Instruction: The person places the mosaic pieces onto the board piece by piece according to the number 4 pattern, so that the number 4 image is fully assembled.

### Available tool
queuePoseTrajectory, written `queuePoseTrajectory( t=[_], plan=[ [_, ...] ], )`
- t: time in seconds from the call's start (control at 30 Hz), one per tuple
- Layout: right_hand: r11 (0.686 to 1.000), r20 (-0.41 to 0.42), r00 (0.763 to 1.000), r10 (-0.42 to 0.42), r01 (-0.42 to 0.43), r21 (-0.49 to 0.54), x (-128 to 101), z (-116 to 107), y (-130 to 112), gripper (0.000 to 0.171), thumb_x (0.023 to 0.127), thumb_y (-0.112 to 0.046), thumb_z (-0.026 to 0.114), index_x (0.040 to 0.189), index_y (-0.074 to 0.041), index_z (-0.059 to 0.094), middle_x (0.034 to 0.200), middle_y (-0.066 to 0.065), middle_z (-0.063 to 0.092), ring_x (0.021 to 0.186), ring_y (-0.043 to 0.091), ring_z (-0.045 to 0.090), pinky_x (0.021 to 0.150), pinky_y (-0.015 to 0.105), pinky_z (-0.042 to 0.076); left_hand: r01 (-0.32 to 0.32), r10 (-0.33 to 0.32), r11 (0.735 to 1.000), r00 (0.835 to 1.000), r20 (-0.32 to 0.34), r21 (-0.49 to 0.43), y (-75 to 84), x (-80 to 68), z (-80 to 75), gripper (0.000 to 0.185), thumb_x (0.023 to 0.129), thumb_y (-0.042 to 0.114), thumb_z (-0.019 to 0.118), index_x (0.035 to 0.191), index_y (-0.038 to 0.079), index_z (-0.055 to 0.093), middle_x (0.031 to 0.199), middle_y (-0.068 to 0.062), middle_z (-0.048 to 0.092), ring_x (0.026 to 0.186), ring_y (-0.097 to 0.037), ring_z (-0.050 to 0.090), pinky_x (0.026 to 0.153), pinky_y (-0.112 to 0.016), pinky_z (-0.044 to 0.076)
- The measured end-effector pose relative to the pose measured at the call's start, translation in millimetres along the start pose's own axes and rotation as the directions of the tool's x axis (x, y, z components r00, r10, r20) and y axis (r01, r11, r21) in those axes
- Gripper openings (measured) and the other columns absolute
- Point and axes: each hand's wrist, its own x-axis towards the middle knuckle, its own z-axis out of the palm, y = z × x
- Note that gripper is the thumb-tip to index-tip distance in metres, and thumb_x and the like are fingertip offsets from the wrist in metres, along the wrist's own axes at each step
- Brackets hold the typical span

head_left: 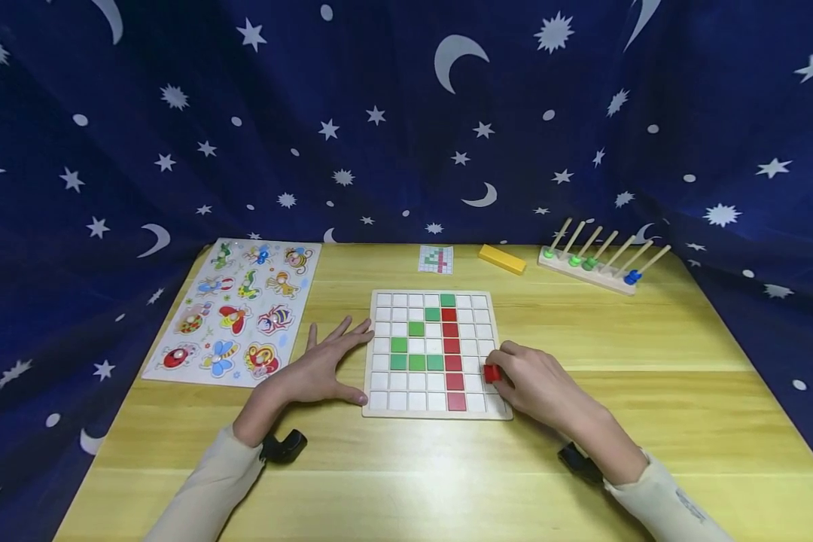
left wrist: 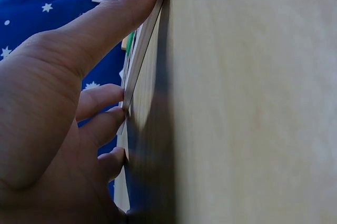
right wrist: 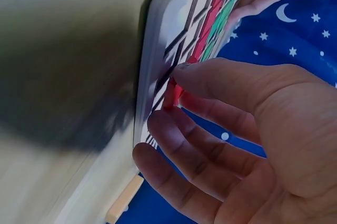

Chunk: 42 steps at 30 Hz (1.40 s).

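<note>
At the far left lies an insect puzzle sheet [head_left: 239, 311], untouched. The left hand [head_left: 325, 361] rests flat, fingers straight, against the left edge of the grid board [head_left: 436, 412], steadying it. On the board, green tiles [head_left: 416, 362] sit beside a red column [head_left: 453, 346]. The right hand [head_left: 538, 384] pinches a red tile [head_left: 491, 373] at the board's right edge. This looks like the placing step; next, the tile needs lowering squarely into an empty square. Farther back right stands a peg rack [head_left: 599, 263].
</note>
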Motion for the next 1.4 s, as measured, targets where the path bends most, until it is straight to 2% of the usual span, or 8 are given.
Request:
queuePoseTrajectory(
  t=[0.23, 0.8, 1.1, 1.4],
  plan=[
    [0.999, 0.0, 0.999, -0.048, 0.048, -0.006, 14, 3, -4, 0.016, 0.082, -0.006, 0.079, 0.096, -0.007, 0.072, 0.083, -0.004, 0.056, 0.064, 0.009, 0.048, 0.058, 0.029, 0.046, 0.002, -0.002, 1.0, 1.0, -0.001, 0.001, 0.4, -0.8, -0.7, 0.106, 0.072, 0.054, 0.085, 0.157, 0.019, 0.034, 0.166, 0.004, 0.014, 0.152, -0.028, 0.0, 0.108, -0.069, -0.017],
    [0.997, 0.037, 0.996, -0.081, 0.082, -0.015, 31, 8, -6, 0.011, 0.084, -0.006, 0.078, 0.094, -0.008, 0.073, 0.08, -0.003, 0.057, 0.065, 0.01, 0.049, 0.057, 0.029, 0.046, 0.002, -0.002, 1.0, 1.0, 0.003, 0.011, 0.2, -0.1, 0.4, 0.106, 0.072, 0.054, 0.085, 0.158, 0.02, 0.033, 0.167, 0.004, 0.013, 0.152, -0.026, 0.0, 0.109, -0.068, -0.017],
    [0.999, 0.084, 0.996, -0.041, 0.039, 0.018, 32, 6, -4, 0.017, 0.083, -0.006, 0.079, 0.099, -0.007, 0.074, 0.082, -0.002, 0.057, 0.065, 0.011, 0.046, 0.057, 0.026, 0.043, 0.0, 0.0, 1.0, 1.0, 0.008, 0.009, 1.7, -0.2, -1.1, 0.106, 0.072, 0.052, 0.086, 0.158, 0.019, 0.033, 0.167, 0.004, 0.013, 0.152, -0.027, 0.0, 0.109, -0.068, -0.017],
    [0.999, 0.081, 0.997, -0.013, 0.009, 0.053, 29, 6, -3, 0.021, 0.082, -0.005, 0.077, 0.103, -0.006, 0.074, 0.085, 0.001, 0.06, 0.064, 0.011, 0.047, 0.057, 0.027, 0.043, 0.002, -0.002, 1.0, 1.0, 0.015, 0.011, 2.1, 1.5, -0.8, 0.106, 0.072, 0.055, 0.085, 0.158, 0.019, 0.033, 0.166, 0.004, 0.013, 0.152, -0.027, 0.0, 0.109, -0.069, -0.017]
  ],
)
